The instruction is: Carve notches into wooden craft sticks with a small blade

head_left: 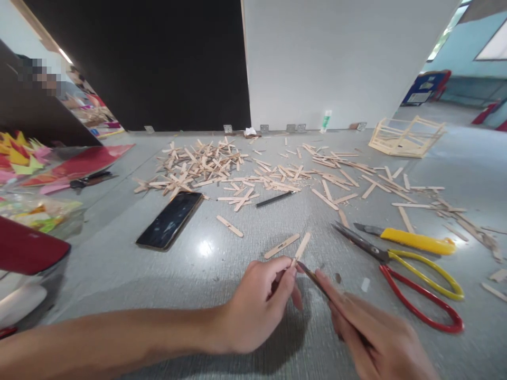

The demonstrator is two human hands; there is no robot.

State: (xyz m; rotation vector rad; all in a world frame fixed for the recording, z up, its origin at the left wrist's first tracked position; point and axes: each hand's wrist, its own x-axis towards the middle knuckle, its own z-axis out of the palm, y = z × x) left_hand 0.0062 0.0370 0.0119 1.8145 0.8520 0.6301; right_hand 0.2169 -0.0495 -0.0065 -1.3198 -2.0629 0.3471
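Near the bottom centre, my left hand (257, 306) pinches the lower end of a pale wooden stick (303, 246), which points up and to the right. My right hand (372, 327) is wrapped round a thin dark cutting tool (312, 276); its tip meets the stick beside my left fingertips. The tool's rear part is hidden in my palm. Just above my left hand lies another stick with a slot (282, 246), and farther left a notched stick (229, 226) rests on the grey table (119, 279).
Scissors (382, 256) and a yellow cutter (418, 241) lie right of my hands. A phone (170, 220), black pen-like tool (275, 199) and stick pile (202, 163) lie ahead. A stick frame (407, 138) stands back right; a red object (31, 245) is left.
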